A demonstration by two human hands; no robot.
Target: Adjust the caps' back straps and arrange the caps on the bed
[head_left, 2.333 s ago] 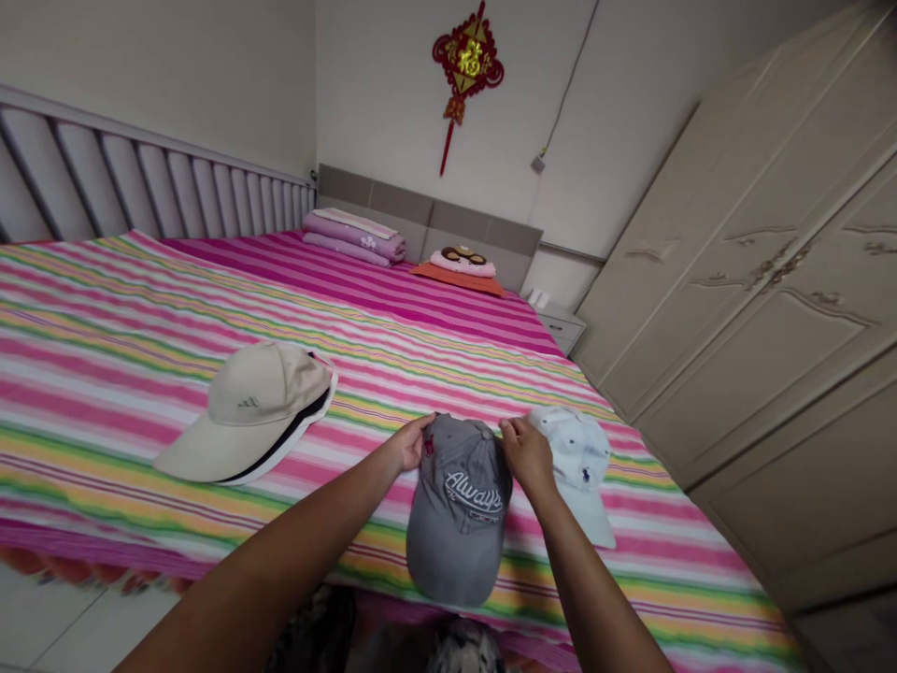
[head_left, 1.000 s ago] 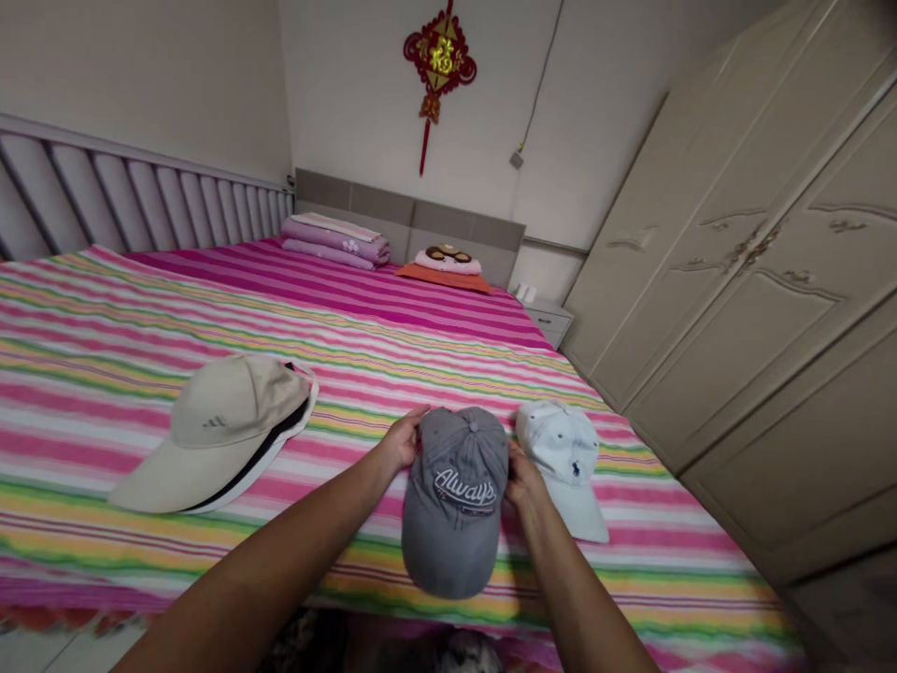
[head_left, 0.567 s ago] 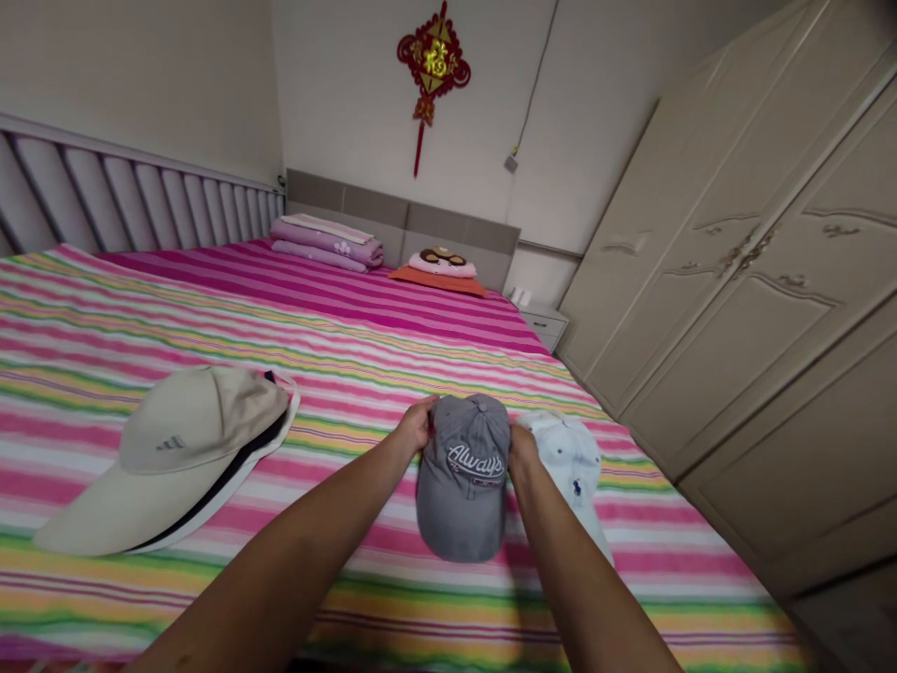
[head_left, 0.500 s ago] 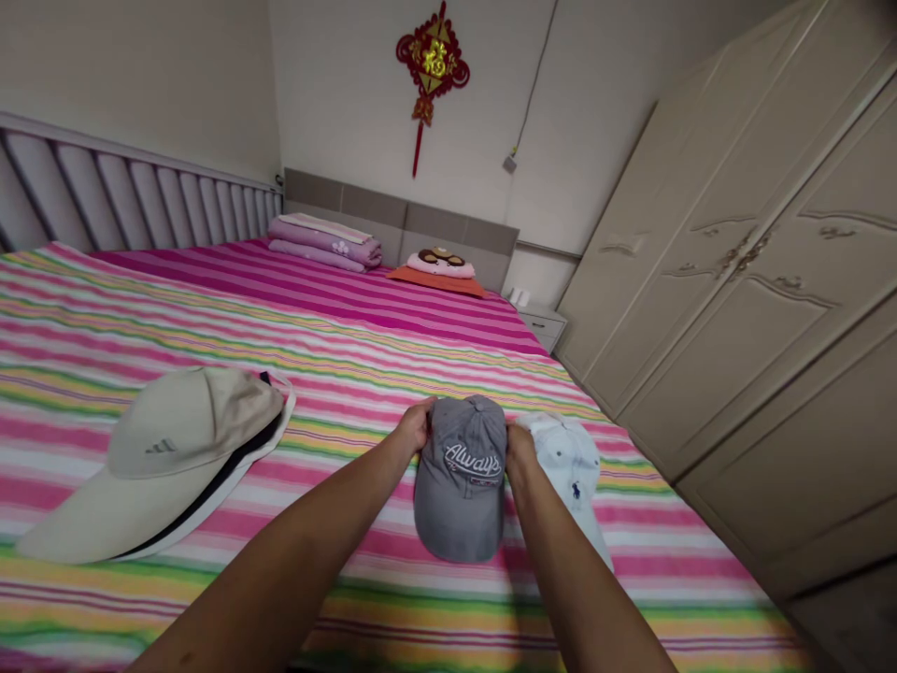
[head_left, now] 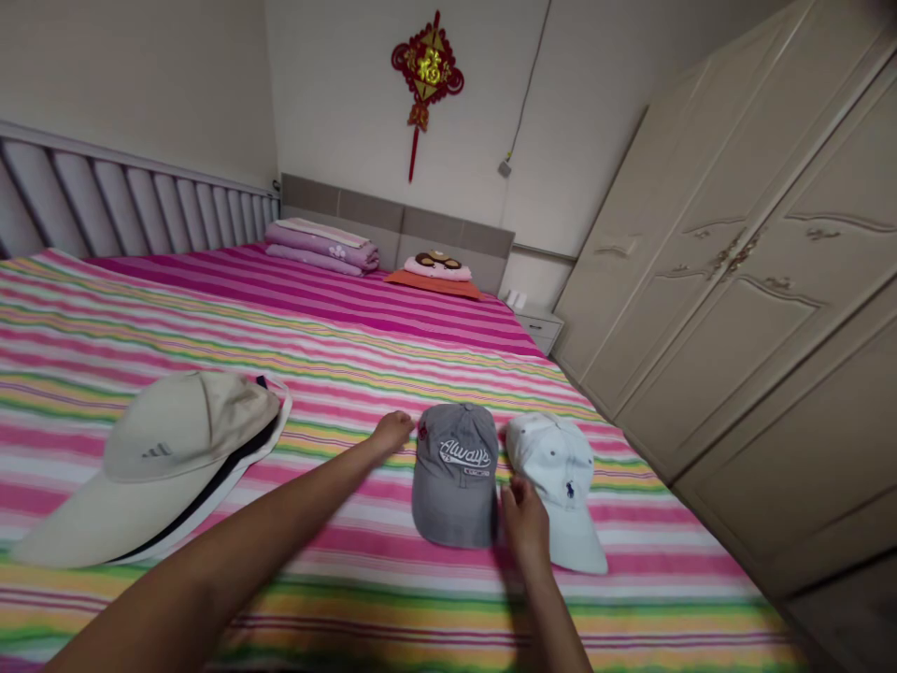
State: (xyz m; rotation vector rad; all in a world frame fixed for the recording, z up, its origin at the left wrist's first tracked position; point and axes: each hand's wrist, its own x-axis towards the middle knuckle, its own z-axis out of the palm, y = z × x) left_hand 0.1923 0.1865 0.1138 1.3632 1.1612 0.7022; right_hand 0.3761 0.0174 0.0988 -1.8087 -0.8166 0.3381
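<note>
A grey baseball cap (head_left: 454, 509) with white "Always" lettering lies on the striped bedspread, brim towards me. My left hand (head_left: 393, 432) is just left of its crown, apart from it, fingers loosely bent and holding nothing. Between the grey cap and a pale white cap (head_left: 571, 467) with a small dark-blue emblem is my right hand (head_left: 524, 519). Its fingers are half curled and a little apart, with nothing seen in them; whether they brush the white cap's edge I cannot tell. Farther left lies a beige long-brimmed cap (head_left: 164, 435) with a strap and a three-stripe mark.
The striped bedspread (head_left: 336, 589) covers the near part of the bed. Folded purple bedding (head_left: 322, 245) and a pink pillow on an orange cloth (head_left: 433, 282) are by the headboard (head_left: 459, 238). A nightstand (head_left: 539, 327) and a tall wardrobe (head_left: 701, 308) stand at right.
Both hands have let go of the grey cap, which now lies on the bed. My left hand has drawn away leftward; my right hand has come down towards me beside the brim.
</note>
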